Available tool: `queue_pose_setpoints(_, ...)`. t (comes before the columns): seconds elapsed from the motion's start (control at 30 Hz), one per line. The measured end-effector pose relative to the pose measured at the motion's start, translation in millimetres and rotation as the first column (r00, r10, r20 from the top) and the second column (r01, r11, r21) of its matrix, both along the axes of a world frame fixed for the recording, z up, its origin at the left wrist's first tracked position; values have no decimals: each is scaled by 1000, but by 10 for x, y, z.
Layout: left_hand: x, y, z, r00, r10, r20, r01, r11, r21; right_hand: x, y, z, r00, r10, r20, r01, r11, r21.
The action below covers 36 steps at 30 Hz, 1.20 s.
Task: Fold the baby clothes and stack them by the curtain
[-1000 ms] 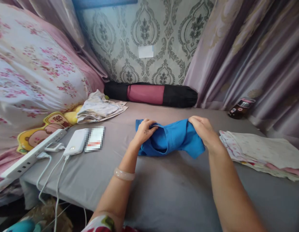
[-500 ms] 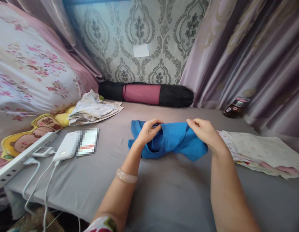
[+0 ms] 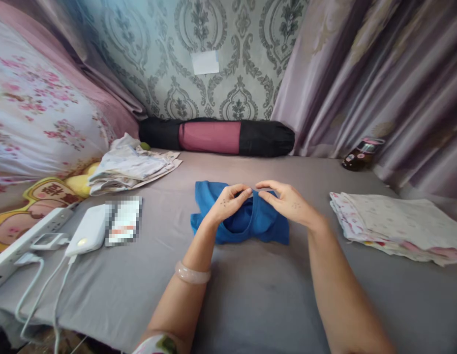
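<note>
A blue T-shirt (image 3: 270, 228) lies bunched and partly folded on the grey sheet, its round neckline facing me. My left hand (image 3: 228, 202) is closed on the cloth at the far edge of the neckline, thumb and fingers drawn together. Just to its right, my right hand (image 3: 289, 202) hovers over the folded side of the shirt, thumb and forefinger apart, holding nothing that I can see. Its other fingers are hidden behind the hand.
Folded pale cloths (image 3: 394, 221) lie at the right, and a loose pile (image 3: 128, 164) at the back left. A black and pink roll bag (image 3: 209, 137) lines the wall. A bottle (image 3: 363, 155) stands back right; a power bank (image 3: 88, 228), phone (image 3: 124, 221) and power strip (image 3: 32, 238) lie left.
My right hand has moved left, bringing the shirt's right side inward, and its fingers have come apart. The shirt is now narrower. My left hand stays at the neckline.
</note>
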State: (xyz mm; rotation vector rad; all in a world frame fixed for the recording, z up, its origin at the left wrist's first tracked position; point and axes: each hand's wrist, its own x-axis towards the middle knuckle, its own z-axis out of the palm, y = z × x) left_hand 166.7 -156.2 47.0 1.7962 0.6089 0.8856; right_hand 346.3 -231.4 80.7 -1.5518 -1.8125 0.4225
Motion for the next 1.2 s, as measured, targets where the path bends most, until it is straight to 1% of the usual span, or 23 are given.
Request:
queue_pose_setpoints(0.07, -10, -1, 4, 1000, -8, -21, 7, 1000, -30, -65, 38, -34, 998, 59, -4, -59, 998, -5)
queue_pose_setpoints(0.13, -42, 19, 7, 998, -27, -58, 24, 998, -60, -75, 62, -78, 999, 54, -3, -54, 998, -33)
queue_pose_setpoints(0.23, -161, 91, 24, 990, -17, -141, 9, 998, -54, -5, 86, -142, 999, -23, -28, 21, 997, -72)
queue_pose_setpoints(0.33, -357, 187, 65, 973, 62, -223, -72, 997, -35, 113, 119, -205, 993, -93, -73, 89, 994, -60)
queue_pose_setpoints(0.43, -567, 263, 110, 951, 79, -299, -108, 991, -84, 224, 154, -268, 982, -152, -114, 148, 988, -42)
queue_pose_setpoints(0.53, -729, 297, 130, 930, 37, -367, -84, 990, -113, 309, 178, -323, 973, -188, -135, 182, 982, -51)
queue_pose_setpoints(0.63, -808, 310, 106, 928, -40, -371, -23, 986, -163, 370, 192, -369, 961, -231, -150, 224, 973, -60)
queue_pose_setpoints(0.73, -805, 330, 43, 928, -97, -359, 9, 971, -240, 409, 206, -406, 943, -283, -172, 277, 959, -60)
queue_pose_setpoints(0.83, -755, 364, -30, 919, -104, -381, 15, 973, -229, 422, 220, -420, 928, -316, -196, 308, 949, -72)
queue_pose_setpoints(0.9, -721, 387, -67, 917, -76, -392, -1, 981, -192, 418, 221, -407, 923, -330, -198, 320, 944, -81)
queue_pose_setpoints(0.97, -702, 403, -88, 917, -29, -397, -36, 987, -155, 413, 209, -376, 928, -319, -192, 309, 948, -82)
queue_pose_setpoints(1.03, -699, 407, -90, 913, 27, -407, -84, 989, -122, 412, 180, -332, 948, -256, -189, 241, 966, -96)
queue_pose_setpoints(1.1, -705, 400, -77, 902, 99, -420, -146, 986, -82, 417, 135, -285, 966, -173, -195, 149, 980, -133)
queue_pose_setpoints(1.17, -708, 383, -57, 888, 191, -419, -223, 974, -29, 422, 79, -245, 976, -112, -188, 81, 983, -166)
queue_pose_setpoints(1.2, -706, 373, -47, 885, 232, -404, -255, 967, -5, 422, 51, -228, 979, -97, -178, 66, 982, -174)
